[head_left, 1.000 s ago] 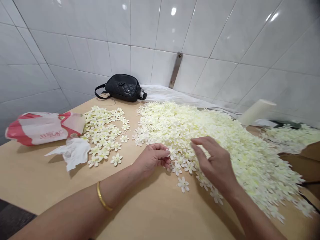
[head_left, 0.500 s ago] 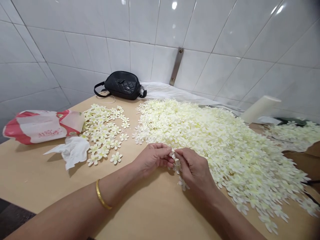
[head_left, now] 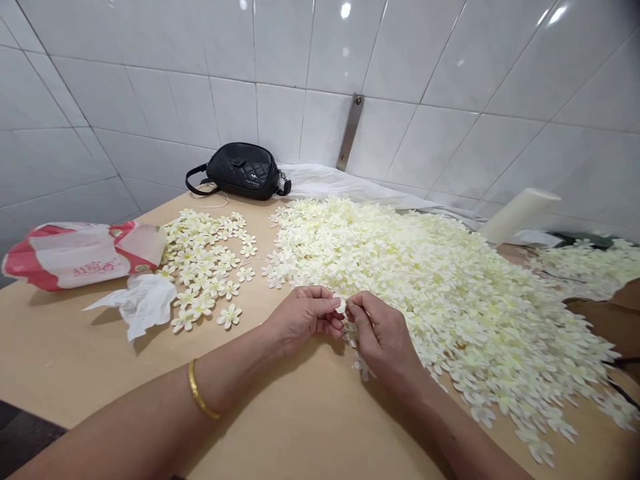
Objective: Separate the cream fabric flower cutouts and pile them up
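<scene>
A big heap of cream-white fabric flowers (head_left: 425,280) covers the right half of the wooden table (head_left: 300,427). At the heap's near edge my left hand (head_left: 305,319) and my right hand (head_left: 383,333) meet, fingertips pinched together on one small white flower (head_left: 341,307). A gold bangle circles my left wrist. A smaller, flatter group of the same flowers (head_left: 207,263) lies spread out to the left, apart from the heap.
A red-and-white tissue pack (head_left: 75,253) with a loose tissue (head_left: 140,303) lies at the left. A black quilted bag (head_left: 243,171) sits against the tiled wall. A cream cylinder (head_left: 517,215) and more flowers (head_left: 585,267) lie at the right.
My right hand left the heap and came to my left hand; both now pinch one flower. The view drifted slightly.
</scene>
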{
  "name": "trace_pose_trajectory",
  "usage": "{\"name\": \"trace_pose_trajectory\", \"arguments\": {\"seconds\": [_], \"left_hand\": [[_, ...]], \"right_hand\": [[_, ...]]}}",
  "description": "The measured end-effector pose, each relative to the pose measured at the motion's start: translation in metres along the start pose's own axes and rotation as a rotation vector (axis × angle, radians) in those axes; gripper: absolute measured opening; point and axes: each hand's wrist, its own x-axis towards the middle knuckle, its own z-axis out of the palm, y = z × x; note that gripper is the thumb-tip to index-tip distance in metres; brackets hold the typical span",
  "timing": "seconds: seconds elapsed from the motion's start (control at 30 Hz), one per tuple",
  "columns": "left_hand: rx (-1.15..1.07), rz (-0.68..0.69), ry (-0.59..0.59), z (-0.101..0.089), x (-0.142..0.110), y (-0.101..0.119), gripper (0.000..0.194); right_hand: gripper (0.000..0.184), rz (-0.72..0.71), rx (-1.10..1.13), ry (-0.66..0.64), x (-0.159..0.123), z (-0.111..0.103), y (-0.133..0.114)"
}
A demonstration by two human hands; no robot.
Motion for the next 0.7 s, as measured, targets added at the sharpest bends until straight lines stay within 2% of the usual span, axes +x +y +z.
{"name": "trace_pose_trajectory", "arguments": {"seconds": [0.13,0.23,0.37,0.5,0.7], "left_hand": [[0.057,0.033,0.066,0.0012,-0.0003,-0.0003,0.016],[0.083,0.065,0.130,0.0015,0.0000,-0.0007,0.017],[0.075,0.085,0.178,0.0016,0.0005,-0.0003,0.017],[0.094,0.092,0.196,0.0019,0.0003,-0.0002,0.016],[0.119,0.077,0.149,0.0022,-0.0007,-0.0012,0.016]], "right_hand": [[0.014,-0.012,0.014,0.087,-0.0004,-0.0018,0.0004],[0.012,-0.162,-0.039,0.157,-0.0016,-0.0027,-0.0001],[0.013,-0.328,-0.167,0.149,-0.0045,-0.0018,-0.0011],[0.013,-0.371,-0.233,0.149,-0.0058,-0.0001,-0.0015],[0.015,-0.375,-0.236,0.126,-0.0052,0.0034,0.0016]]}}
